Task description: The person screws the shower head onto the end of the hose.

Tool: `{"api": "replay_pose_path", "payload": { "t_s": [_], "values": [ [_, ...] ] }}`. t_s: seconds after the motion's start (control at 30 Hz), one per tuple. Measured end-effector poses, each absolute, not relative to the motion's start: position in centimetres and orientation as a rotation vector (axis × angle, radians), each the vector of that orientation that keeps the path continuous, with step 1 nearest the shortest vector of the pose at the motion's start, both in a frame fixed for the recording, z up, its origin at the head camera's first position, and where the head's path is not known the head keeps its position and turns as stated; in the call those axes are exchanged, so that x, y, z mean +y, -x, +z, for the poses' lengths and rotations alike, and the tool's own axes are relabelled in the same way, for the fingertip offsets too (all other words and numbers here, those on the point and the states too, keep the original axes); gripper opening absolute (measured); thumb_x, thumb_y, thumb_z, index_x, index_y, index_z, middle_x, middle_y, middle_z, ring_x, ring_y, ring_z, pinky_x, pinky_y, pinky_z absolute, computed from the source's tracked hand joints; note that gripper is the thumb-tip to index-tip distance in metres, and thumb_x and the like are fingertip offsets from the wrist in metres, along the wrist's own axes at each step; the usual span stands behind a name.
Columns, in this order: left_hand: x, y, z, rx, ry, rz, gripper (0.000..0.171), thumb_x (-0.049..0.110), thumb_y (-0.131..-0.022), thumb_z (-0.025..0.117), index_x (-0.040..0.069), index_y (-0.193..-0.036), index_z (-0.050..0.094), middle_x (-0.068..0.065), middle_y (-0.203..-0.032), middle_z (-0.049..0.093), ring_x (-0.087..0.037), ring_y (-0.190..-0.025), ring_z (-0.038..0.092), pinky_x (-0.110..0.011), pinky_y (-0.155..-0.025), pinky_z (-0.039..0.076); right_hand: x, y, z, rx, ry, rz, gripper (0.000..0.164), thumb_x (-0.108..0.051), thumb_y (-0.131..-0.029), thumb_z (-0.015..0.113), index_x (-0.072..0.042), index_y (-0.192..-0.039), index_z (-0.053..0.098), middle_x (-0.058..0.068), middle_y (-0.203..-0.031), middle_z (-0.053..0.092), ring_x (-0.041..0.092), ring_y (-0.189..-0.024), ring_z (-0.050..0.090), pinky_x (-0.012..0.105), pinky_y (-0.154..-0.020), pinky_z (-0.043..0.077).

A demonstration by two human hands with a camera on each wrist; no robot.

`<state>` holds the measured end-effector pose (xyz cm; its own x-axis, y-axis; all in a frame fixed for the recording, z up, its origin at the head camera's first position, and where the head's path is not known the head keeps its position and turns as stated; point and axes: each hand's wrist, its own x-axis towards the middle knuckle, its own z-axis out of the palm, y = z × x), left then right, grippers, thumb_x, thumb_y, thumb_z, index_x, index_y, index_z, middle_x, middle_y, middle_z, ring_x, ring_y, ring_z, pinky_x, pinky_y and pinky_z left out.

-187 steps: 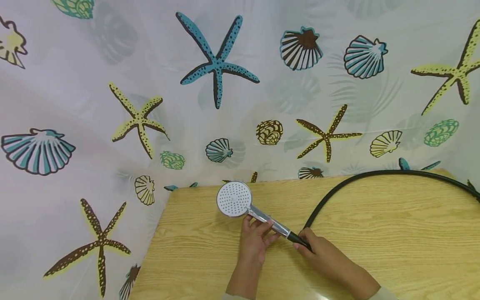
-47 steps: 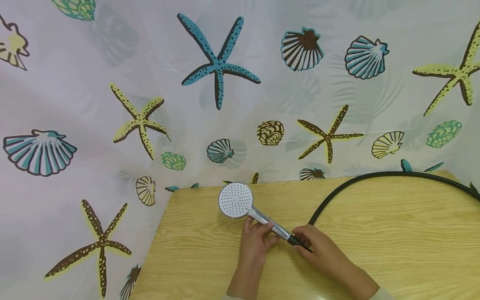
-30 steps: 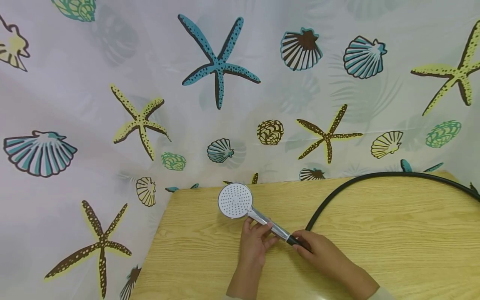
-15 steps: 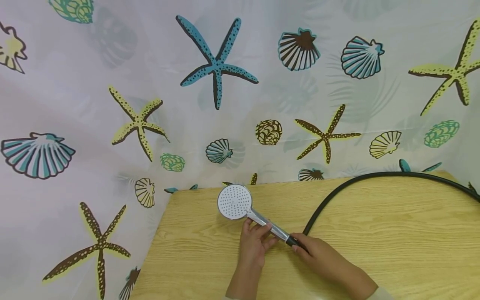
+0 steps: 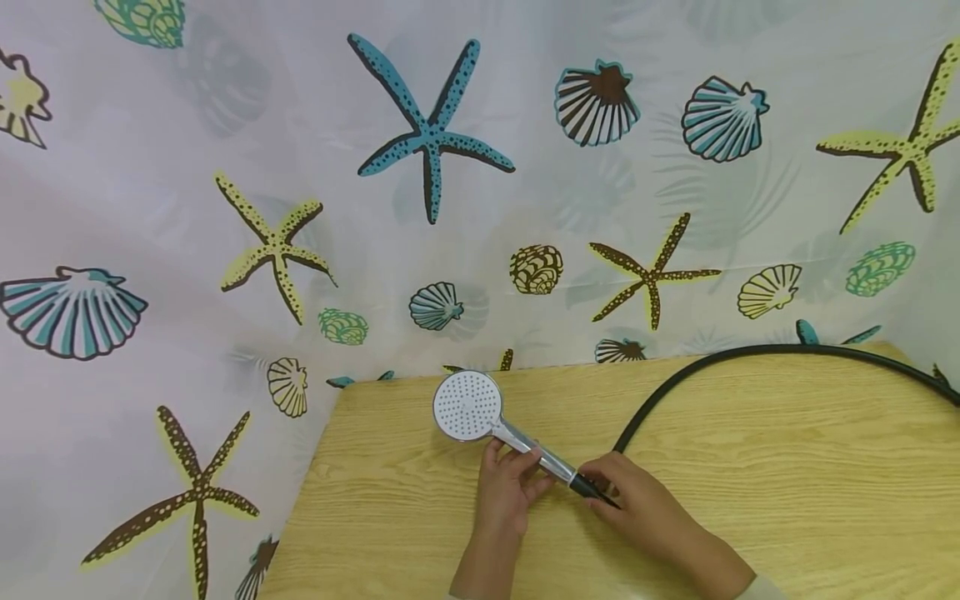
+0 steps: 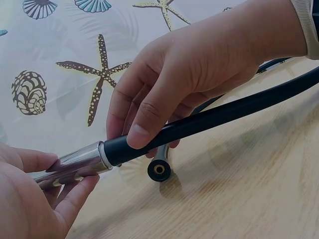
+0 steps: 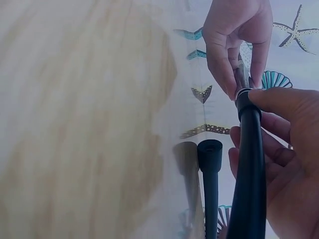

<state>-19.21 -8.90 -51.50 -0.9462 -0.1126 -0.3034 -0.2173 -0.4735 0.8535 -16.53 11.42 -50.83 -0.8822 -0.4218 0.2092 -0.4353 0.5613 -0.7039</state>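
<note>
A chrome shower head (image 5: 467, 406) with a round, white, dotted spray face is tilted up to the left over the wooden table. My left hand (image 5: 501, 493) grips its chrome handle (image 6: 82, 162) between thumb and fingers. At the handle's lower end is the black collar of a shower hose (image 6: 219, 119), right against a pale ring in the left wrist view. My right hand (image 5: 637, 504) pinches the hose at this collar, thumb on the near side and fingers behind. In the right wrist view the thumb tip lies at the joint.
The hose arcs across the wood-grain table (image 5: 787, 450) to the right. Its other end, a black hose end (image 7: 210, 155), shows near the right hand in the wrist views. A curtain (image 5: 322, 125) printed with shells and starfish hangs behind and left.
My right hand's fingers shift round the collar between frames, lower half a second ago and raised over it now. My left hand keeps its grip, and the shower head hardly moves.
</note>
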Motion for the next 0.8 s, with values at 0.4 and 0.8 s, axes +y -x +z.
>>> {"api": "replay_pose_path", "payload": {
  "t_s": [0.4, 0.8],
  "values": [
    [-8.67, 19.30, -51.36, 1.582, 0.539, 2.583, 0.062, 0.002, -0.089, 0.071, 0.010, -0.143, 0.040, -0.010, -0.117, 0.064, -0.017, -0.096, 0.068, -0.040, -0.082, 0.065, 11.52, 16.79, -50.69, -2.796, -0.755, 1.248, 0.033, -0.014, -0.092, 0.073, -0.014, -0.124, 0.064, -0.005, -0.111, 0.066, 0.007, -0.096, 0.066, 0.025, -0.081, 0.060],
    [-8.78, 19.32, -51.42, 1.583, 0.530, 2.585, 0.062, 0.002, -0.089, 0.071, 0.010, -0.142, 0.039, -0.010, -0.118, 0.063, -0.017, -0.097, 0.069, -0.040, -0.082, 0.065, 11.67, 17.20, -50.61, -2.847, -0.788, 1.334, 0.030, -0.019, -0.097, 0.068, -0.012, -0.126, 0.064, 0.000, -0.115, 0.072, 0.016, -0.102, 0.071, 0.029, -0.084, 0.061]
  ]
}}
